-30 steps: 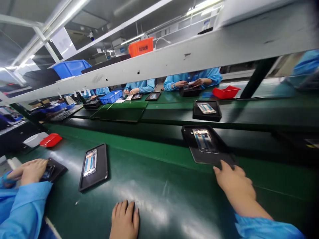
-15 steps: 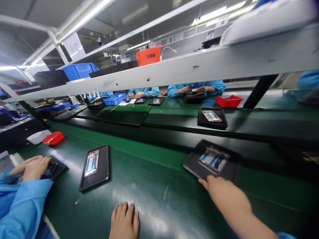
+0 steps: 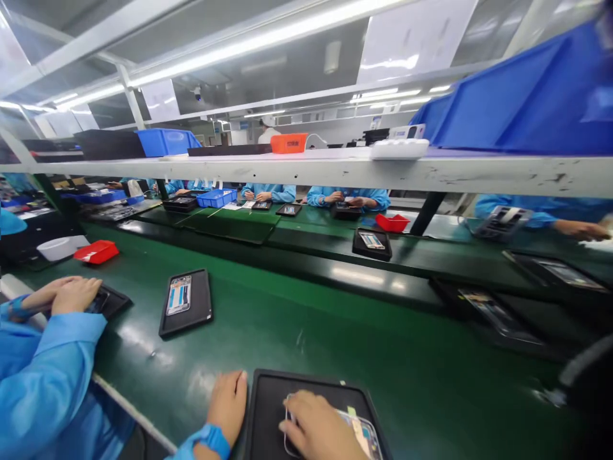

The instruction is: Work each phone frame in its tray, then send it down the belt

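In front of me, at the bottom of the head view, lies a black tray point(image 3: 268, 390) with a phone frame point(image 3: 366, 434) in it. My right hand point(image 3: 320, 425) reaches over the tray, thumb and fingers closed on the left part of the phone frame and hiding much of it. Small yellowish tabs show near the frame's upper edge. My left hand point(image 3: 230, 399) rests on the table close to the tray's left edge, its fingers loosely bent with nothing visible in them.
Another black tray point(image 3: 198, 313) with a phone frame stands left of mine. A co-worker's hands point(image 3: 71, 295) work at the far left. More trays point(image 3: 524, 338) sit at right. A white shelf point(image 3: 335, 171) with blue bins point(image 3: 522, 96) crosses above the green table point(image 3: 268, 319).
The tray under my right hand has come from the far right to in front of me. That hand has moved from its edge onto the phone frame. The view has turned right.
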Motion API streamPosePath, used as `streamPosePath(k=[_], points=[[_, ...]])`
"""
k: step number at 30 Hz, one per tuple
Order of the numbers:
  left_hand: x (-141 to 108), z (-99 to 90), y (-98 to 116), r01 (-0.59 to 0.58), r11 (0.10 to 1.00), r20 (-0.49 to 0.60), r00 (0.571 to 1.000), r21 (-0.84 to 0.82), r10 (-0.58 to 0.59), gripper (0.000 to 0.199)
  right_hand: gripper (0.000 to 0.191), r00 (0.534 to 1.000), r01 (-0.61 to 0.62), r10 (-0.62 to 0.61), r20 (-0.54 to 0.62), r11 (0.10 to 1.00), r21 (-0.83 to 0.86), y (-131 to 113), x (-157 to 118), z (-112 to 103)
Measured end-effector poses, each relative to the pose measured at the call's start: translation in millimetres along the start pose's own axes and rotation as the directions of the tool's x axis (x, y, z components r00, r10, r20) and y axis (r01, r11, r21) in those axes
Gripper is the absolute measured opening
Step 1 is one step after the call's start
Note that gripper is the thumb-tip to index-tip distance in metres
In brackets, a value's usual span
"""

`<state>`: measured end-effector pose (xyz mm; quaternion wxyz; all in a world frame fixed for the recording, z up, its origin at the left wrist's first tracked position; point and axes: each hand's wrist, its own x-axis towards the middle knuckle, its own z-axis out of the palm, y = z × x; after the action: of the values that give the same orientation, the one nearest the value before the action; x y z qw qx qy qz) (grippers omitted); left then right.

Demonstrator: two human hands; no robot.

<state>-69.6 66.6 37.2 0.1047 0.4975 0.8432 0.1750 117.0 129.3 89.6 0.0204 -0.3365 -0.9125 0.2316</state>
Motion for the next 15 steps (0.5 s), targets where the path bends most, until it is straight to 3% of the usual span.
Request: streamPosePath(k=[3,5,10,15], points=[[-33.7,8.0,-3.2,-0.054,0.998,0.099,0.993,-0.024,0.056,0.044,0.053,0.974,-0.224,0.227,0.014,0.965,-0.134,25.5,-10.5,-9.7],[-51.4,10.0,0.6,-0.084,0.996,0.179,0.980,-0.006,0.084,0.052,0.060,0.959,-0.278,0.283,0.005,0.946,-0.168,35.9,-10.9,-12.5],[-59.9,-6.0,8.0,-0.055,0.998,0.285,0.958,0.038,0.042,0.052,0.052,0.958,-0.286,0.284,-0.033,0.948,-0.139,40.9,-2.7,-13.3],[-54.3,-25.5,-16.3,-0.077,0.993,0.240,0.969,0.088,0.053,0.047,0.027,0.975,-0.210,0.220,0.012,0.944,-0.255,18.1,-2.9,-12.6]])
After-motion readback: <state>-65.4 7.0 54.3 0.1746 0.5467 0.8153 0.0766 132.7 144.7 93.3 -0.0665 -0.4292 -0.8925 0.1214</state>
